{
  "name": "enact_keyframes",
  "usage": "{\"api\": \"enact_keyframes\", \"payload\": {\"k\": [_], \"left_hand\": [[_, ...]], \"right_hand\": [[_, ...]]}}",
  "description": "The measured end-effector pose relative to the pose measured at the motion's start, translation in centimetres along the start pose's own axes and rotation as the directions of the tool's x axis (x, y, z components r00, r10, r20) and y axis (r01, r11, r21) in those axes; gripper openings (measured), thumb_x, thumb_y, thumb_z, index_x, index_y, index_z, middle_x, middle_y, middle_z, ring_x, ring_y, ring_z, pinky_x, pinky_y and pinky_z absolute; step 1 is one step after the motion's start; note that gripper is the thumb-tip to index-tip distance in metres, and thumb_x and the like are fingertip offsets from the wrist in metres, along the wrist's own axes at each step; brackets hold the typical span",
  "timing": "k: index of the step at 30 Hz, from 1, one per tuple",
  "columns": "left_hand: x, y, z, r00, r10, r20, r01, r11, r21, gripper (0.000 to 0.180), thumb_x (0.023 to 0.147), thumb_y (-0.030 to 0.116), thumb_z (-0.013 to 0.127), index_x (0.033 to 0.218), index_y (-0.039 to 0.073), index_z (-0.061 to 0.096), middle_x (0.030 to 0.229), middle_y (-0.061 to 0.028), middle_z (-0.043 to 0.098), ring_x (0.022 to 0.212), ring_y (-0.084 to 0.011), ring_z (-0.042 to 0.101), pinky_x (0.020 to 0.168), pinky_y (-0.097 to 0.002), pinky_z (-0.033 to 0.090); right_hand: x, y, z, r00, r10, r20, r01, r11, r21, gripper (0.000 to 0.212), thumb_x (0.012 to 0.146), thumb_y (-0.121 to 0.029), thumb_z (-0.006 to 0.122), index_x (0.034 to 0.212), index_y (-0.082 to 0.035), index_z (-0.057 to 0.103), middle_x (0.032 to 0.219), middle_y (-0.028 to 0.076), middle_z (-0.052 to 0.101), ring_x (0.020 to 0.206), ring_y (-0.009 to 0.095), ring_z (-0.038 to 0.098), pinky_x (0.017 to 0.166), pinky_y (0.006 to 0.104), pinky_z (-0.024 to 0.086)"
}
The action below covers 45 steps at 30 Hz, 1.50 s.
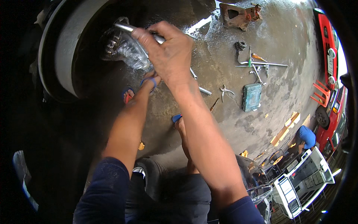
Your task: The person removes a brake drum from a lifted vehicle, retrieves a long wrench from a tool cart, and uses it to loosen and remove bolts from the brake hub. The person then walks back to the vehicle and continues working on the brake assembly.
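Note:
My right hand point(169, 50) is closed around a shiny metal bar point(126, 27), probably a wrench handle, in front of the wheel hub area. Just behind it, crumpled clear plastic point(132, 52) hangs beside blurred metal studs point(112, 44). From below, my left forearm point(128, 125) reaches toward the plastic. The left hand's fingers are mostly hidden behind my right hand and wrist, so their grip cannot be made out. A large grey round rim point(69, 48) curves around the dark hub space at the left.
On the wet floor lie a combination wrench point(194, 73), a metal tube point(204, 90), pliers point(226, 91), a teal tool case point(252, 97) and several long tools point(261, 65). A rusty stand point(238, 15) is at the far side. A person in blue point(307, 137) crouches near red vehicles point(337, 127).

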<state>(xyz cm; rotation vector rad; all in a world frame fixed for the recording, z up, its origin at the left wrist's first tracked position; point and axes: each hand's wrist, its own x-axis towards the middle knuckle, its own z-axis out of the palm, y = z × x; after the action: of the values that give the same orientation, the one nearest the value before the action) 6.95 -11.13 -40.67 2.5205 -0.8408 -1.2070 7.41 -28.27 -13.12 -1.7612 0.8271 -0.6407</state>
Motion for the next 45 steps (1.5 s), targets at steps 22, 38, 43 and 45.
{"api": "enact_keyframes", "payload": {"k": [22, 38, 43, 45], "left_hand": [[-33.0, 14.3, -13.5, 0.946, -0.061, 0.319, 0.262, 0.723, -0.639, 0.028, 0.093, 0.027, 0.067, 0.109, 0.004, 0.062, 0.070, -0.0067, 0.061, 0.063, -0.0151, 0.061, 0.058, -0.0324, 0.048], [-28.2, 15.0, -14.0, 0.958, 0.246, 0.149, -0.254, 0.966, 0.042, 0.035, 0.092, 0.021, 0.065, 0.121, 0.001, 0.062, 0.103, -0.0218, 0.066, 0.089, -0.0425, 0.066, 0.078, -0.0448, 0.054], [-16.5, 21.3, -25.2, 0.905, 0.424, 0.014, -0.398, 0.838, 0.374, 0.028, 0.085, -0.001, 0.063, 0.112, 0.000, 0.069, 0.099, -0.0217, 0.070, 0.091, -0.0340, 0.070, 0.079, -0.0394, 0.055], [-9.8, 23.6, -29.1, 0.917, 0.384, 0.106, -0.362, 0.693, 0.624, 0.029, 0.087, 0.002, 0.057, 0.113, 0.006, 0.070, 0.111, -0.0196, 0.069, 0.102, -0.0370, 0.067, 0.091, -0.0432, 0.053]], "right_hand": [[-1.1, 3.1, -7.3, 0.727, 0.679, 0.098, -0.674, 0.679, 0.293, 0.027, 0.085, -0.021, 0.079, 0.081, -0.003, 0.059, 0.060, 0.000, 0.052, 0.043, 0.008, 0.042, 0.035, 0.0248, 0.031], [-8.2, 8.7, -11.5, 0.668, 0.740, 0.085, -0.670, 0.548, 0.501, 0.074, 0.083, -0.006, 0.075, 0.147, 0.001, 0.037, 0.108, 0.018, 0.063, 0.064, 0.015, 0.057, 0.055, 0.0297, 0.049], [-11.4, 9.9, -12.4, 0.867, 0.486, -0.110, -0.412, 0.823, 0.391, 0.072, 0.085, -0.007, 0.074, 0.148, -0.003, 0.040, 0.124, 0.015, 0.064, 0.095, 0.019, 0.066, 0.089, 0.0350, 0.052], [-11.6, 10.0, -12.9, 0.801, 0.594, 0.073, -0.549, 0.679, 0.487, 0.076, 0.083, -0.006, 0.074, 0.150, -0.008, 0.038, 0.126, 0.019, 0.065, 0.107, 0.017, 0.064, 0.093, 0.0345, 0.050]]}}
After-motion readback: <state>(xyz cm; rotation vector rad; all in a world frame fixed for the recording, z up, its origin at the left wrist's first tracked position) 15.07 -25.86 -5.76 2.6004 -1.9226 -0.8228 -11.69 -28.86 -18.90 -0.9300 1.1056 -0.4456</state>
